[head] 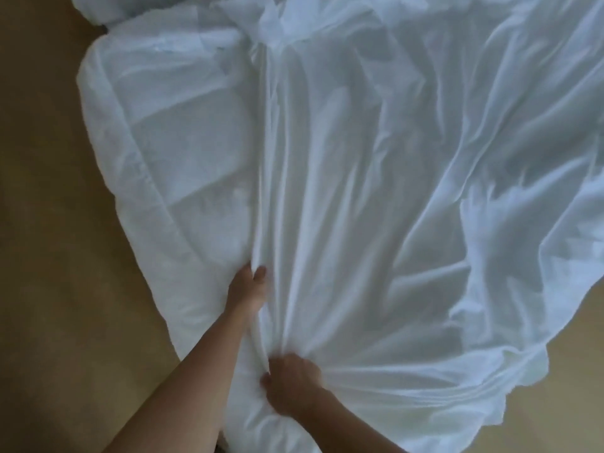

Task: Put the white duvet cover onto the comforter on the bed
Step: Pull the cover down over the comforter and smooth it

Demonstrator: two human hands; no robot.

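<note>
My right hand clenches bunched cover. My left hand, farther out, pinches a fold beside the comforter, which lies uncovered at left. Pulling unevenly could, I think, twist the cover and trap the comforter crooked.

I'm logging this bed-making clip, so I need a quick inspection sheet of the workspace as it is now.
Surface: tan surface under the bedding.
Job's things: quilted comforter at left; thin cover, wrinkled, beside and partly over it.
Clutter: nothing seen.
Hands: left hand pinches a cover fold; right hand grips bunched cover nearer the person.
Cables: nothing seen.
Surroundings: nothing seen beyond the surface.
</note>
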